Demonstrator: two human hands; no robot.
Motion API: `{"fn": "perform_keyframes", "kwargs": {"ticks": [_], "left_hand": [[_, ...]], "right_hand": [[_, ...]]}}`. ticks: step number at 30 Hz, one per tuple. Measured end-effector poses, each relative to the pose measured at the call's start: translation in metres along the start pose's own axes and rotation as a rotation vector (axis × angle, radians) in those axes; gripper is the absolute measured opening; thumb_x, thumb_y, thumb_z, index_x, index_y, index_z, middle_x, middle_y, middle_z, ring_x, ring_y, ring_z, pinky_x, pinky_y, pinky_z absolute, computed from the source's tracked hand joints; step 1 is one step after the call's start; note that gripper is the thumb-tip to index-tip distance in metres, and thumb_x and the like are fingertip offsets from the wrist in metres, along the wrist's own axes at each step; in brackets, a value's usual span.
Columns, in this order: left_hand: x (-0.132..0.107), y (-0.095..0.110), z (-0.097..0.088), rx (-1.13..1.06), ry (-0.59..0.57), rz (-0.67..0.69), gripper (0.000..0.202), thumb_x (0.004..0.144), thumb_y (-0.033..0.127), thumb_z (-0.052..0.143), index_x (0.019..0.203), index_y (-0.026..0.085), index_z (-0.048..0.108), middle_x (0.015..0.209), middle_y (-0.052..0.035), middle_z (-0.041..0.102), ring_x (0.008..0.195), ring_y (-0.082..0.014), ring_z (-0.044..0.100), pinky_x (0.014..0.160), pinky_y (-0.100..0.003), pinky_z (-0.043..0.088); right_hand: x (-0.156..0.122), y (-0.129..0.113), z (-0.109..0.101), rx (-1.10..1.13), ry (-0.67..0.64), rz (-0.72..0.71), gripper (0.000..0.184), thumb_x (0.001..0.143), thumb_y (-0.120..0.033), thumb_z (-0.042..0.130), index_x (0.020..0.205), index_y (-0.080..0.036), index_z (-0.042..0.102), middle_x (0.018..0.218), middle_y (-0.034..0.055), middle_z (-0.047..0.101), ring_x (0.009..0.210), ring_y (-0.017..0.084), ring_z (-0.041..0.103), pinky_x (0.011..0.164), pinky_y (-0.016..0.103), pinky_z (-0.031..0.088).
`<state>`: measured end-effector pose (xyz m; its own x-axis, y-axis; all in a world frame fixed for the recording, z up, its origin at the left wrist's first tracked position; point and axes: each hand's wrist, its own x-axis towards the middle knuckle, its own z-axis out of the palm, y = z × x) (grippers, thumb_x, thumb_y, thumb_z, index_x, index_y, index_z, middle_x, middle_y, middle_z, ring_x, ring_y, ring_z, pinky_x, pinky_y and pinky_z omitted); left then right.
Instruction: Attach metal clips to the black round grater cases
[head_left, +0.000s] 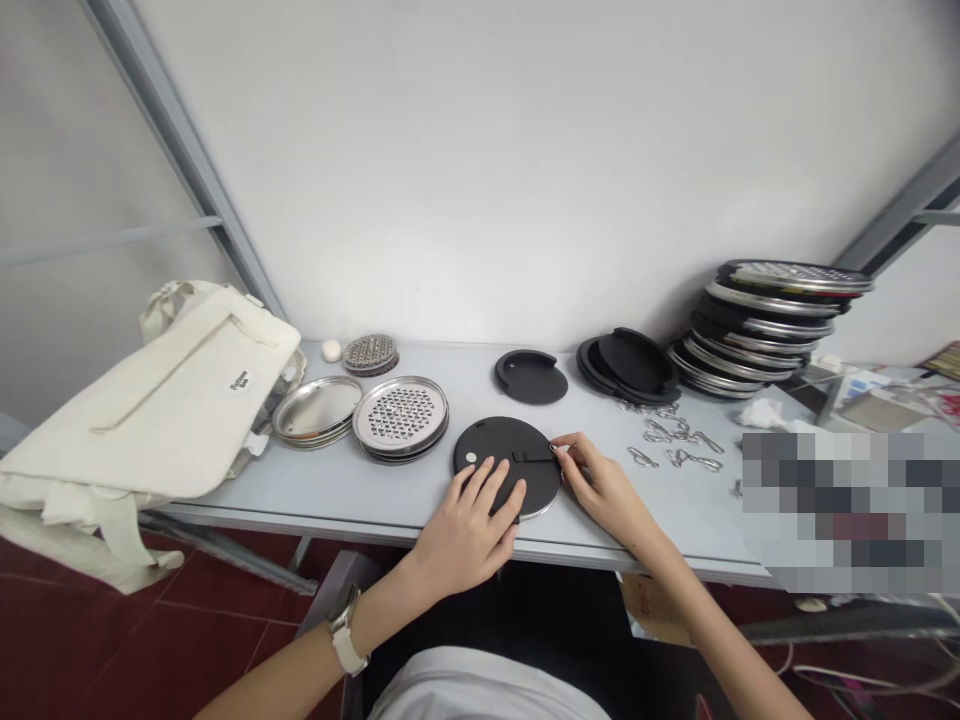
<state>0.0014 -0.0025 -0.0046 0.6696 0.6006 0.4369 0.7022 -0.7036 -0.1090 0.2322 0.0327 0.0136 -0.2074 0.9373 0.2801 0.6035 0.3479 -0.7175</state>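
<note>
A round black plastic disc (495, 435) with a slot across it and a small white dot lies near the table's front edge. Beneath its front rim a silver edge shows. My left hand (469, 525) rests on the disc with its fingers spread flat. At the disc's right edge, the thumb and forefinger of my right hand (596, 485) pinch a small metal clip (553, 448), mostly hidden by the fingertips. Several similar wire clips (679, 433) lie loose to the right. Behind the disc sits another black disc (536, 380) with a raised rim.
Round metal graters (397, 415) and metal plates (319, 405) are stacked at left, beside a cream bag (172, 390). A smaller grater disc (370, 352) and a white ball (331, 350) stand behind. At right are black holders (637, 362) and a tall leaning stack (757, 325).
</note>
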Motion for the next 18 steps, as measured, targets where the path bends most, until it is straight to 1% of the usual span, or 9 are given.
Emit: {"fn": "perform_keyframes", "kwargs": {"ticks": [3,6,14,18], "left_hand": [[-0.0002,-0.0001,-0.0003,0.002,0.001,0.001,0.049,0.095,0.032,0.044,0.141,0.016,0.041,0.148,-0.0148,0.038,0.138,-0.0306,0.033,0.110,-0.047,0.027],[0.0000,-0.0002,-0.0010,0.004,0.002,0.002,0.049,0.095,0.032,0.044,0.141,0.016,0.042,0.148,-0.0145,0.038,0.138,-0.0302,0.034,0.110,-0.047,0.027],[0.0002,0.0006,-0.0005,0.005,0.037,0.000,0.047,0.094,0.033,0.045,0.139,0.018,0.045,0.146,-0.0134,0.042,0.137,-0.0294,0.034,0.111,-0.046,0.027],[-0.0003,0.0004,-0.0011,-0.007,0.038,-0.001,0.046,0.095,0.033,0.044,0.139,0.017,0.045,0.146,-0.0140,0.042,0.137,-0.0295,0.034,0.110,-0.046,0.028]], "right_hand": [[-0.0014,-0.0011,0.0002,-0.020,0.014,-0.012,0.025,0.098,-0.037,0.039,0.114,-0.021,0.049,0.065,-0.0031,0.054,0.058,0.017,0.055,0.058,0.027,0.044],[-0.0023,-0.0023,-0.0002,-0.023,0.011,-0.020,0.024,0.097,-0.035,0.040,0.114,-0.021,0.049,0.066,-0.0029,0.055,0.059,0.017,0.055,0.059,0.027,0.045],[-0.0034,0.0002,-0.0004,-0.030,0.006,-0.015,0.020,0.095,-0.036,0.043,0.109,-0.022,0.049,0.066,-0.0026,0.056,0.059,0.017,0.057,0.058,0.027,0.046],[-0.0035,-0.0014,-0.0001,-0.039,0.000,-0.005,0.018,0.094,-0.035,0.043,0.106,-0.023,0.047,0.066,-0.0030,0.056,0.058,0.017,0.057,0.057,0.027,0.046]]}}
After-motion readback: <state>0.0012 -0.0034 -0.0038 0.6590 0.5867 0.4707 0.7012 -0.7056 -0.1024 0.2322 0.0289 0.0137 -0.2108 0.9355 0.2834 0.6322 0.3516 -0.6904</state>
